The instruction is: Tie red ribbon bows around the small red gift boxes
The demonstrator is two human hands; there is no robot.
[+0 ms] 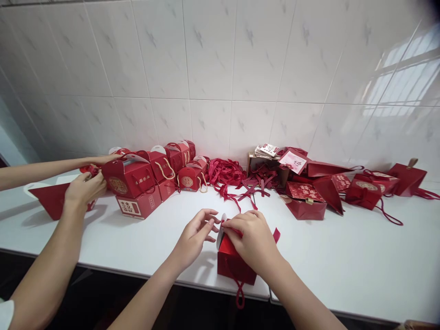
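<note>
At the table's front edge stands a small red gift box [234, 263], with a pale rounded flap upright on its left side. My right hand [252, 236] is over the top of this box, its thumb and fingers closed at the upper flap. Just left of the flap, my left hand [195, 236] hovers with fingers apart and holds nothing. A dark red cord loop [239, 295] hangs from the box's front over the table edge. Behind my right hand a red ribbon end [277, 235] sticks out. My right hand hides much of the box top.
Stacked red gift boxes [132, 178] stand at the left, where a co-worker's hands [85, 183] handle something red beside another box [51, 199]. Loose red ribbons [225, 173] lie by the wall. Assorted red boxes and bags [305, 208] and a stack of cards [268, 150] are at the right.
</note>
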